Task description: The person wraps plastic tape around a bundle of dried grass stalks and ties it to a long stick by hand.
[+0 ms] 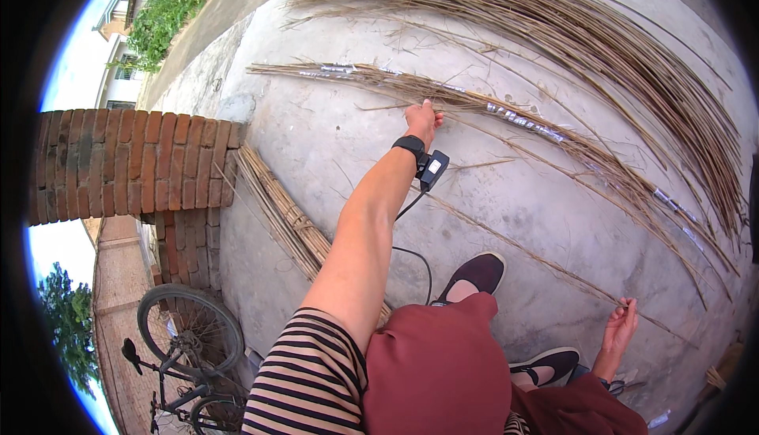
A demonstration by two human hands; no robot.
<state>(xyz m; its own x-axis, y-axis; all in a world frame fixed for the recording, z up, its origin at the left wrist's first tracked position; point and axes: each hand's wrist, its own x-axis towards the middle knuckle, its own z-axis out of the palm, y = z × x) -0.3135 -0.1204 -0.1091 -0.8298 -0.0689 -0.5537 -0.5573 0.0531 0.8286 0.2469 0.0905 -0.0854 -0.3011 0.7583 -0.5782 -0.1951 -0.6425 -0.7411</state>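
My right hand (619,331), at the lower right, pinches a long thin dry stalk (522,250) near its right end. This stalk slants up and left across the concrete, passing behind my left wrist's cable. My left arm is stretched forward, and my left hand (424,120) is closed at the near edge of a long narrow bundle of dry stalks (466,97). Fine twigs lie against its fingers; what they grip is hidden. Shiny silvery wrapping (526,121) circles the bundle in several places. A black wristband with a small box (432,170) is on my left wrist.
A large spread of loose stalks (585,28) lies beyond the bundle. Thicker canes (288,218) lie at left, beside a brick pillar (150,158). A bicycle (190,344) stands lower left. My dark shoes (478,273) are on the concrete floor (316,135).
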